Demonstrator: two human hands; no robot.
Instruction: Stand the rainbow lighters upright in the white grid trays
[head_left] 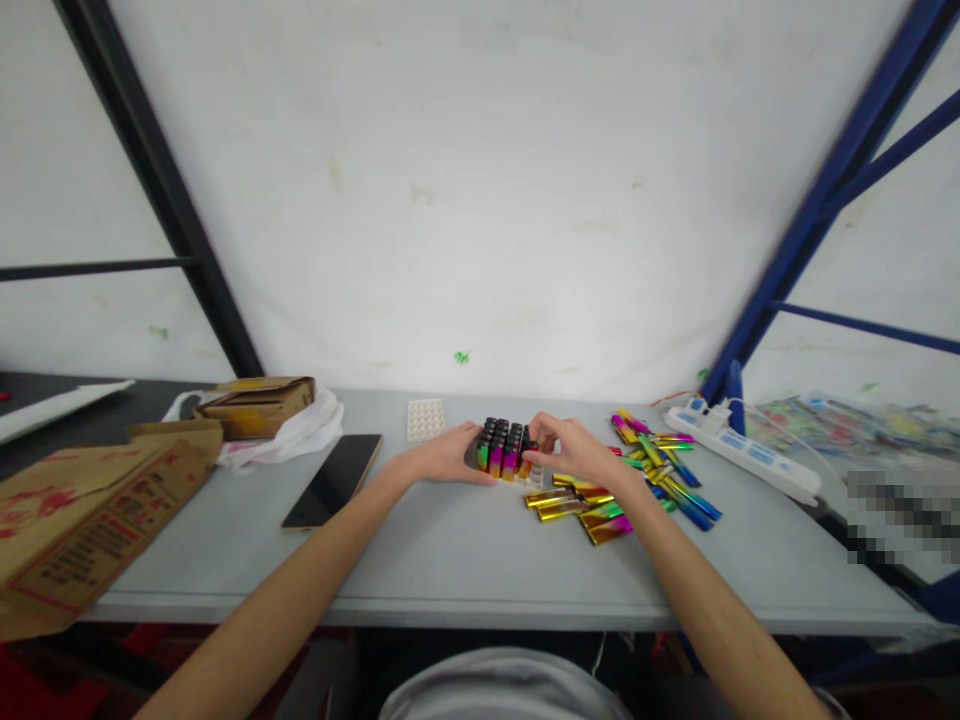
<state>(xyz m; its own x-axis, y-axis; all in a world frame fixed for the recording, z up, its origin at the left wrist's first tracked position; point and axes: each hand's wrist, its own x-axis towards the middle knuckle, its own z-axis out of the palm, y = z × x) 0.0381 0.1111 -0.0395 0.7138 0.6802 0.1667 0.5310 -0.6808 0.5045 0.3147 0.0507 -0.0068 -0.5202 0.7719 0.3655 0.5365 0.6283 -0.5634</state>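
A block of upright lighters (501, 452) with black tops and shiny rainbow bodies stands in rows in a pale, clear tray (537, 480) in the middle of the table. My left hand (452, 455) holds the left side of this group, thumb at the front and fingers behind. At the right end, my right hand (561, 447) has its fingers pinched on a lighter (529, 452) at the edge of the rows. Its lower end is hard to see. To the right lie several loose shiny metallic pieces (600, 515) in gold, magenta, green and blue.
Behind my left hand lies a white tray with round cells (426, 420). A dark phone (334, 482), a white plastic bag (304, 430) and cardboard boxes (112, 500) are at left. A white power strip (742, 455) lies at right near a blue post (795, 230).
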